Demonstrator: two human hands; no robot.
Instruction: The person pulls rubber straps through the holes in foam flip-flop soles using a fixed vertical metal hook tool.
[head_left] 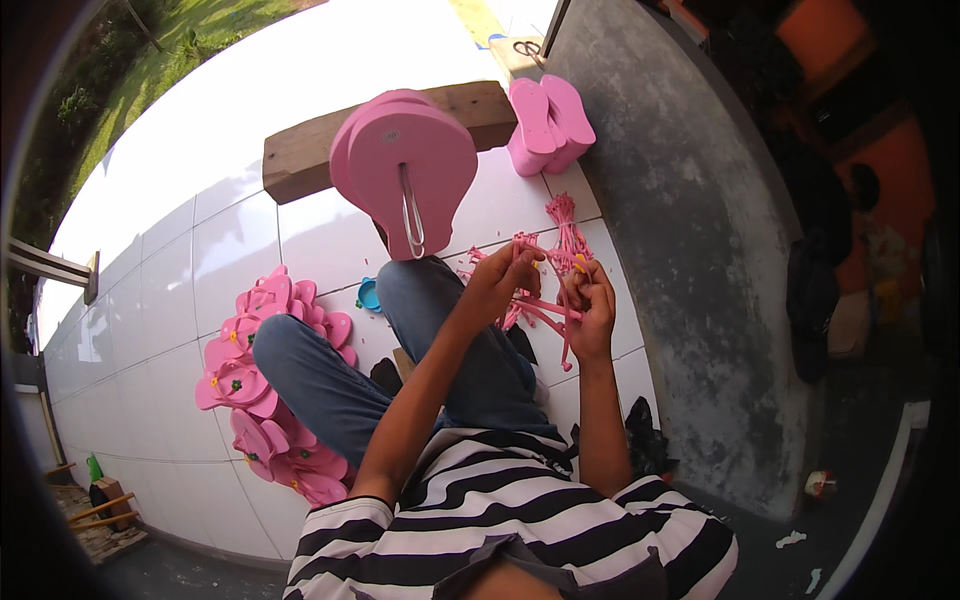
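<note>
Pink straps (541,304) are held up between the two hands, above the floor (175,385) and just right of the person's right knee. The left hand (500,283), knuckles up, has its grip pinching a strap between thumb and fingers. Just beside it, the right hand (592,315) also has its grip closed on the straps, with fingers curled; ends dangle below, and a small yellow piece (580,263) shows at its fingertips.

Beyond the hands, a tied bundle (567,235) of pink straps lies on the white tiles. Farther off, pink soles (432,150) are set one over another at a wooden beam (300,155), and a metal loop (409,210) runs down the face of the nearest one. More soles stand in a stack (553,125) beside the grey wall (660,200).

To the left of the knees lies a heap of pink slippers (262,385), some bearing yellow or green flowers. A blue dish (369,293) sits between that heap and the right knee.
</note>
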